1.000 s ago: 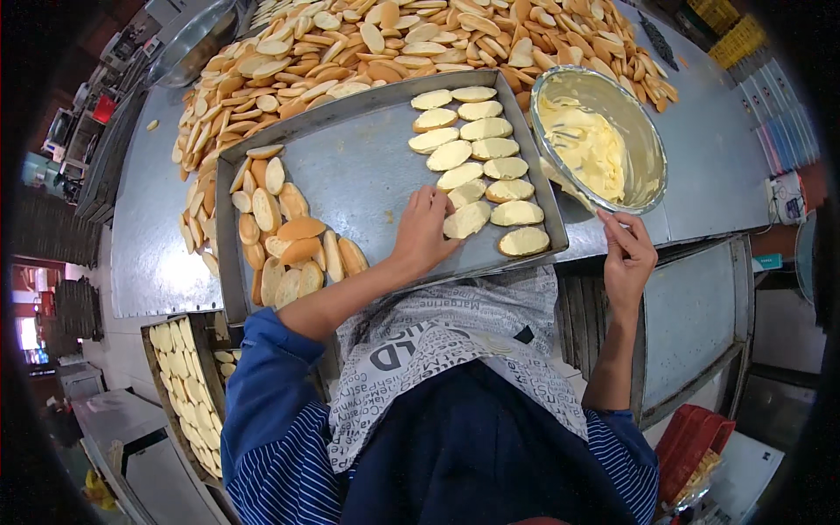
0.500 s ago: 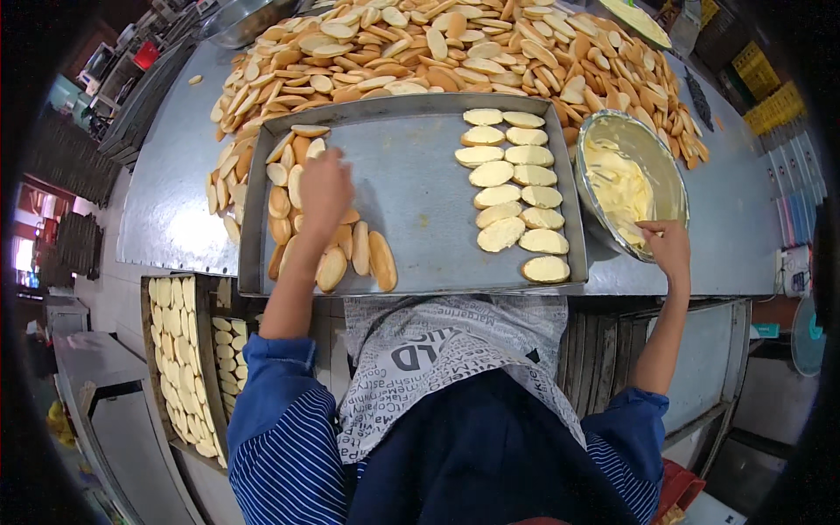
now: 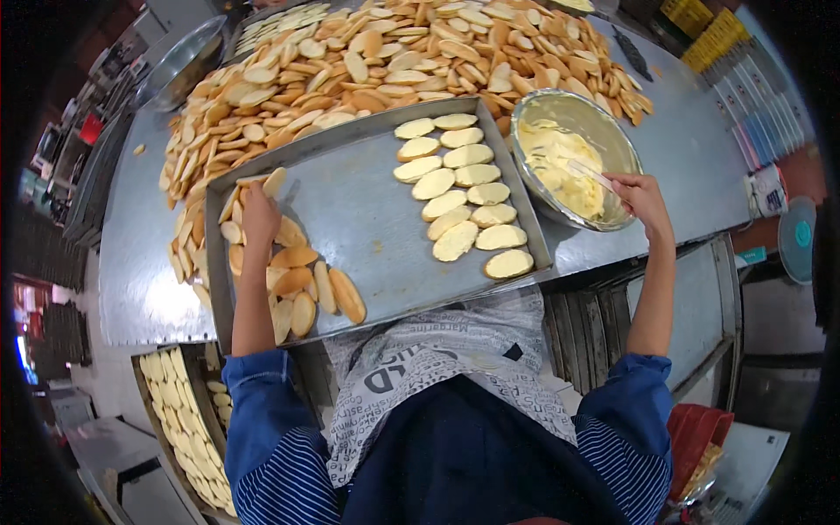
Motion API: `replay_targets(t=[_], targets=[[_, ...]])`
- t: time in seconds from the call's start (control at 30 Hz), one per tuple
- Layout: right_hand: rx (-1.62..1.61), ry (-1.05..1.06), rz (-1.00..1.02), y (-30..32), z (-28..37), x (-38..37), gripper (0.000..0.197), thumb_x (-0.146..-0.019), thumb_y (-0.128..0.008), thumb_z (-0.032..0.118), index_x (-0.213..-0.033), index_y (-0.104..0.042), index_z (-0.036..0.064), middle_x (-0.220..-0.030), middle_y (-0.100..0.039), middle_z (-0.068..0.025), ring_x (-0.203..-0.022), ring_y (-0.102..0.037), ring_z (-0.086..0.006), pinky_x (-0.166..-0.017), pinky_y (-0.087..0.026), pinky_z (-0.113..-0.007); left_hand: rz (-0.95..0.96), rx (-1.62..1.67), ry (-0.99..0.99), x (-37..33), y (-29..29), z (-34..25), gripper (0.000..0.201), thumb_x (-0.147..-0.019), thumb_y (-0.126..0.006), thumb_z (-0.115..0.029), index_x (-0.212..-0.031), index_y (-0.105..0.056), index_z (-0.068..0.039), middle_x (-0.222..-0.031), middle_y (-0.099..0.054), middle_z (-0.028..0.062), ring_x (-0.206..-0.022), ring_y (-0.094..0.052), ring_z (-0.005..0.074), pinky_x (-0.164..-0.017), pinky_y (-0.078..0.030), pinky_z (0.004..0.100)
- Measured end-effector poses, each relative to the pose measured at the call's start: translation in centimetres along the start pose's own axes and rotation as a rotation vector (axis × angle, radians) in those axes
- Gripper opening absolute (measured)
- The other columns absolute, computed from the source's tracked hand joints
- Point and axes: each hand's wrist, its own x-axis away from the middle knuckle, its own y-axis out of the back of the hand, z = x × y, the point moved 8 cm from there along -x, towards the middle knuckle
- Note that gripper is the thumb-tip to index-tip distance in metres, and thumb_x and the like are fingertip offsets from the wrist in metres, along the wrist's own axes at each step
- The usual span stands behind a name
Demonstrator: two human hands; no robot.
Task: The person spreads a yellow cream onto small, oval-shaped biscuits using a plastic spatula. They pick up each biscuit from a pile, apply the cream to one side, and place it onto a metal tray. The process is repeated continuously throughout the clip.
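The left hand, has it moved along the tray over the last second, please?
Yes. The left hand went from the spread slices at the metal tray's right end to the plain slices at its left end.

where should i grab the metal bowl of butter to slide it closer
Probably grip the steel bowl by its bare left rim, coming from above on the tray side. The right hand and its spreader occupy the right rim, and yellow spread coats the inside.
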Motion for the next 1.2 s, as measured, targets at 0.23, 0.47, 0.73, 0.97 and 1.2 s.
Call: replay_targets(t=[0.23,0.47,0.73,0.97,1.2], targets=[[0.558,0.308,-0.102,-2.0,0.3,-3.6,0.021,-0.08,-0.063,0.01,-0.1,-0.071,0.0122,-0.09,-0.068,-0.0166,-0.084,-0.065,-0.0289,-0.073,-0.048,-0.035,0.372,1.012,0.254,3.1,3.8,-12.3,0.028,-0.096,-0.046,-0.019,-0.121,-0.044,-0.008,-0.097,-0.059,0.0065,-0.081,-0.056,0.0114,-0.069,-0.045,0.0275],[0.344,0.379,0.037,-3.4,2.7,-3.3,0.023,-0.078,-0.066,0.005,-0.1,-0.071,0.0102,-0.086,-0.067,-0.0115,-0.076,-0.062,-0.0236,-0.069,-0.046,-0.032,0.501,1.709,0.466,7.3,4.5,-16.9,0.036,-0.1,-0.039,-0.035,-0.126,-0.044,-0.011,-0.111,-0.059,0.0096,-0.089,-0.056,0.0126,-0.075,-0.046,0.0253],[0.347,0.516,0.167,-2.2,4.5,-0.9,0.031,-0.078,-0.057,-0.01,-0.099,-0.072,0.0076,-0.077,-0.059,-0.0037,-0.072,-0.056,-0.0136,-0.065,-0.043,-0.026,0.488,1.9,0.525,9.0,4.9,-18.2,0.043,-0.101,-0.033,-0.038,-0.133,-0.039,-0.01,-0.12,-0.056,0.0135,-0.093,-0.056,0.0132,-0.077,-0.047,0.0248],[0.079,0.361,0.348,0.4,1.7,-1.3,0.022,-0.08,-0.06,-0.004,-0.097,-0.071,0.002,-0.079,-0.059,0.0001,-0.063,-0.049,-0.0057,-0.053,-0.038,-0.021,0.526,1.957,0.443,9.7,4.8,-19.5,0.043,-0.1,-0.037,-0.032,-0.134,-0.035,-0.006,-0.127,-0.047,0.0155,-0.108,-0.055,0.0228,-0.091,-0.048,0.0309],[-0.19,0.289,0.233,1.2,-0.7,-0.2,0.02,-0.083,-0.06,-0.001,-0.101,-0.068,-0.0034,-0.083,-0.057,0.0002,-0.061,-0.047,-0.0037,-0.051,-0.035,-0.019,0.599,1.999,0.42,10.2,5.6,-22.0,0.044,-0.098,-0.043,-0.025,-0.134,-0.033,-0.003,-0.127,-0.046,0.0148,-0.119,-0.049,0.0279,-0.101,-0.044,0.0375]])
